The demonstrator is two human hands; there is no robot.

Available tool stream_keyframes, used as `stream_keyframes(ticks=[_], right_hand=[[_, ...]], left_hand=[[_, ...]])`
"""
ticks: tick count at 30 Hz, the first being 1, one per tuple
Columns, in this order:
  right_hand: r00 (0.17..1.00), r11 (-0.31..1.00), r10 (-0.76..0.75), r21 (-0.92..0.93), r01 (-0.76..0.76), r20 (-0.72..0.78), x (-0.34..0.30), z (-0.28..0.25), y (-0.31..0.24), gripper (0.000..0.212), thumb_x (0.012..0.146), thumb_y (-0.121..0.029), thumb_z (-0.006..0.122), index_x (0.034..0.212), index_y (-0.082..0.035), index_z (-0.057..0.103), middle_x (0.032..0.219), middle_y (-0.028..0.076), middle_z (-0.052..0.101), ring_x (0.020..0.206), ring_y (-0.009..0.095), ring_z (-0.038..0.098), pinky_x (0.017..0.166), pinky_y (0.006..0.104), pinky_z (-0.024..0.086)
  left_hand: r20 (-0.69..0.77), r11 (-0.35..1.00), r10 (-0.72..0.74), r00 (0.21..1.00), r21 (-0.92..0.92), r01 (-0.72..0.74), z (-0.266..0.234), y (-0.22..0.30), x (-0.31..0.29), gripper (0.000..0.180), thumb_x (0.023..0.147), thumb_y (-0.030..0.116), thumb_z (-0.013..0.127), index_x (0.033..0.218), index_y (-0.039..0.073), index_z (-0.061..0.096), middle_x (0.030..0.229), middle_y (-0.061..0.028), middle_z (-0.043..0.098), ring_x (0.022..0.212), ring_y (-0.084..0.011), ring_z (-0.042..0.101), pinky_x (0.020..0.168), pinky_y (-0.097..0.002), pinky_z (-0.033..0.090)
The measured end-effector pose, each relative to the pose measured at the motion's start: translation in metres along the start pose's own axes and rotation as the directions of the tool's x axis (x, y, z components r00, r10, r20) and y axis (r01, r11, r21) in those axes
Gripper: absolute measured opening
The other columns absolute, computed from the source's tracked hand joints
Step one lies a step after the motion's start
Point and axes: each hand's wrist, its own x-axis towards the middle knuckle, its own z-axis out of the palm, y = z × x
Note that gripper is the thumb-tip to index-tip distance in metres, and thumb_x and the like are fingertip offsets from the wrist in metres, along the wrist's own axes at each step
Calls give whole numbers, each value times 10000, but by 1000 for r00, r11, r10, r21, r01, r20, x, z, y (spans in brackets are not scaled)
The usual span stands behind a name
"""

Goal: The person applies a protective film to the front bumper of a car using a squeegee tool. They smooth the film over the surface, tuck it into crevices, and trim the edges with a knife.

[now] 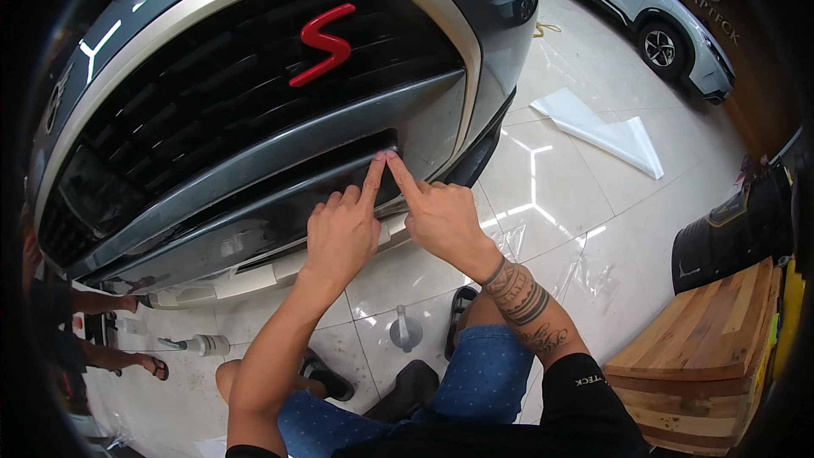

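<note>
The front of a dark grey car stands before me, with a pale gold frame (475,59) around a black grille (212,59) that carries a red S-shaped emblem (325,47). Below the grille, a glossy grey bumper panel (212,250) has a long dark slot (280,178). My left hand (343,225) has its index finger stretched to the slot's right end, its other fingers curled. Beside it, my right hand (445,216) also points its index finger there. Both fingertips touch the panel edge side by side. No tool shows in either hand.
On the tiled floor lie a folded white sheet (606,131) and crumpled clear film (585,280). A white bottle (208,344) and a grey round-based container (405,332) stand near my feet. A wooden box (695,331) is at right, another person's leg (119,358) at left.
</note>
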Motion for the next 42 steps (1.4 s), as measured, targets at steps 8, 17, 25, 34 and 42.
stream_keyframes(ticks=[8, 17, 25, 34, 42], right_hand=[[997, 998, 56, 0, -56, 46, 3, -3, -7, 991, 611, -77, 684, 1499, -31, 246, 664, 101, 634, 547, 281, 635, 481, 393, 483], [977, 990, 138, -11, -138, 160, 23, -29, -19, 841, 665, -94, 683, 1429, -13, 339, 678, 173, 641, 586, 355, 641, 524, 459, 492], [978, 904, 144, 421, -68, -152, -13, -34, -1, 378, 736, 41, 648, 1109, -13, 625, 861, 164, 676, 741, 325, 675, 655, 365, 536], [896, 962, 77, 270, 49, -437, -9, -12, -8, 375, 677, 78, 630, 1036, -23, 668, 943, 129, 644, 840, 287, 646, 680, 348, 528], [911, 988, -75, 96, 124, -406, 10, -13, -23, 427, 655, -2, 679, 1080, -35, 653, 941, 96, 580, 823, 277, 557, 665, 370, 498]], left_hand=[[77, 996, -58, 995, -58, 63, -4, -4, 8, 896, 704, 48, 655, 1508, 191, 284, 723, -125, 620, 621, -319, 649, 528, -434, 525], [202, 993, -105, 974, -24, 112, -14, -8, 12, 851, 756, 41, 581, 1510, 244, 244, 672, -179, 641, 608, -387, 645, 539, -488, 512], [196, 990, -120, 973, 102, 101, -12, -1, 15, 870, 780, 49, 570, 1541, 242, 196, 651, -163, 648, 573, -339, 659, 527, -442, 526], [247, 992, -125, 961, 27, 122, -25, -8, 18, 861, 787, 53, 582, 1520, 337, 232, 698, -179, 659, 625, -347, 672, 606, -446, 547], [153, 945, -144, 978, -273, 182, -28, -20, 10, 807, 805, 56, 569, 1514, 295, 266, 717, -183, 648, 658, -368, 650, 652, -457, 524]])
